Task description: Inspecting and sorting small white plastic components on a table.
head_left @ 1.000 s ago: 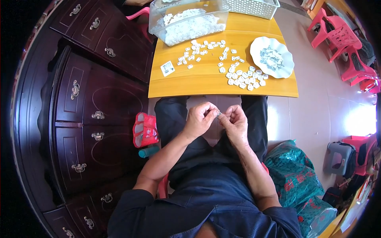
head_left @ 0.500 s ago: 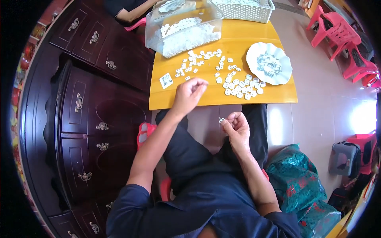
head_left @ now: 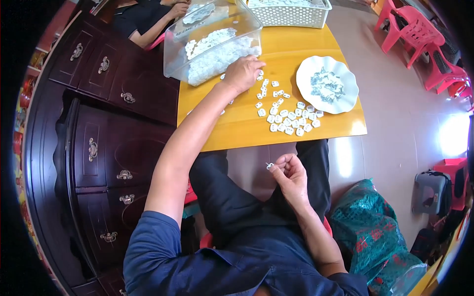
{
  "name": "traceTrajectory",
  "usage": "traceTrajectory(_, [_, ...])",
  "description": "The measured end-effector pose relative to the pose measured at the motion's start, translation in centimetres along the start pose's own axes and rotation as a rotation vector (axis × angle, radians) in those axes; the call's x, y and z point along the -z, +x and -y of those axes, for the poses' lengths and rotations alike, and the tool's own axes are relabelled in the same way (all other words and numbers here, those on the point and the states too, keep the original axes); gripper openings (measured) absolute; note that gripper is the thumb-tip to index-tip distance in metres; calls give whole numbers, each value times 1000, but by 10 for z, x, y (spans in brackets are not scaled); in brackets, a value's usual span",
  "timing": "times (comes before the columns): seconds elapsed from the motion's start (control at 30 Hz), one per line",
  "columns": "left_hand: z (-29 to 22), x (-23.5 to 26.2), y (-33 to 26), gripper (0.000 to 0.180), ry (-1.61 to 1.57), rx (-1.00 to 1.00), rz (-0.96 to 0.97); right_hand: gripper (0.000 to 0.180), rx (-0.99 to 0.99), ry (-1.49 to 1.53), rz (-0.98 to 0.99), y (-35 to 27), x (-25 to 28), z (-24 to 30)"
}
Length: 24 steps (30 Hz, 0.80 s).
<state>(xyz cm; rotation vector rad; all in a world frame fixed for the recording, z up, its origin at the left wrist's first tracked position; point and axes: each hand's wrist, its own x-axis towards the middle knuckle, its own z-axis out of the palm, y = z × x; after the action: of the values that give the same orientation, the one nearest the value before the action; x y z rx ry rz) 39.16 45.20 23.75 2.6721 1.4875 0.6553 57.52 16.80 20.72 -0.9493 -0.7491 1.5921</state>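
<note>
My right hand (head_left: 291, 180) is above my lap. Its thumb and finger pinch a small white piece with a thin hooked end (head_left: 269, 166), too small to name. My left hand (head_left: 242, 74) reaches across the yellow table, palm down, beside the clear plastic bin (head_left: 170, 61). Its thumb and forefinger look parted over a small white two-holed piece (head_left: 260, 73), and I see nothing held between them. Several similar white pieces (head_left: 286, 118) lie loose near the table's front edge, and my left arm hides others. A white scalloped plate (head_left: 351, 93) holds small, thin whitish parts.
White pieces and plastic bags fill the bin. Behind it stands a white perforated basket (head_left: 291, 18). Across the table, another person's arm (head_left: 155, 32) shows. Dark drawers (head_left: 128, 143) line the left side; a green bag (head_left: 365, 237) and pink chairs (head_left: 414, 34) are at right.
My left hand has moved forward over the table to the pieces near the bin. My right hand still pinches its small piece. The view has shifted slightly.
</note>
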Motion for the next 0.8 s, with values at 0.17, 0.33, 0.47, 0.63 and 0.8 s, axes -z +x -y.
traceTrajectory(0.17, [10,-8,12,15,6,22,139,15,-22,-10,-15,1,4,2])
traceTrajectory(0.33, [6,-1,16,10,9,16,148,15,-22,-10,-10,2,3,4])
traceTrajectory(0.47, [-20,18,0,9,-290,118,31,15,-19,28,-21,1,3,3])
traceTrajectory(0.63, [-61,49,-74,7,-820,293,26,15,-14,78,-3,0,5,2])
traceTrajectory(0.8, [-95,62,-154,17,-1203,463,13,14,-22,37,14,-1,1,3])
